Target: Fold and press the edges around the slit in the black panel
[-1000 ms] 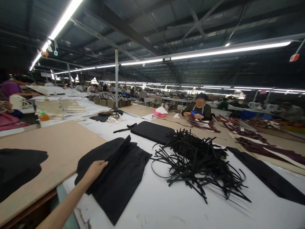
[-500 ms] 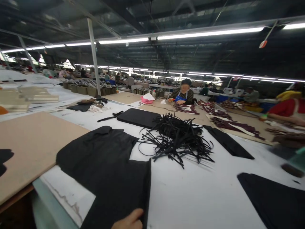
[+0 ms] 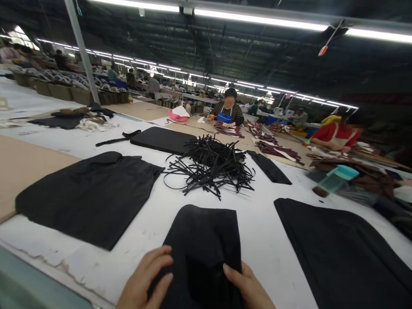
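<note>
A black fabric piece lies on the white table right in front of me. My left hand rests on its left edge with the fingers stretched out flat. My right hand presses on its lower right part, thumb on top, fingers also extended. A stack of black fabric pieces lies to the left. Beyond it, in the middle of the table, sits a heap of black strips. Another large black piece lies to the right.
A black pad lies behind the strips, and a narrow black piece to their right. A teal-lidded container lies at the right. A brown board is at the left. Co-workers sit at the far side and right.
My view swung right and down. The left hand pulled one black piece off the stack at the left to right before me, and the right hand came into view on it.
</note>
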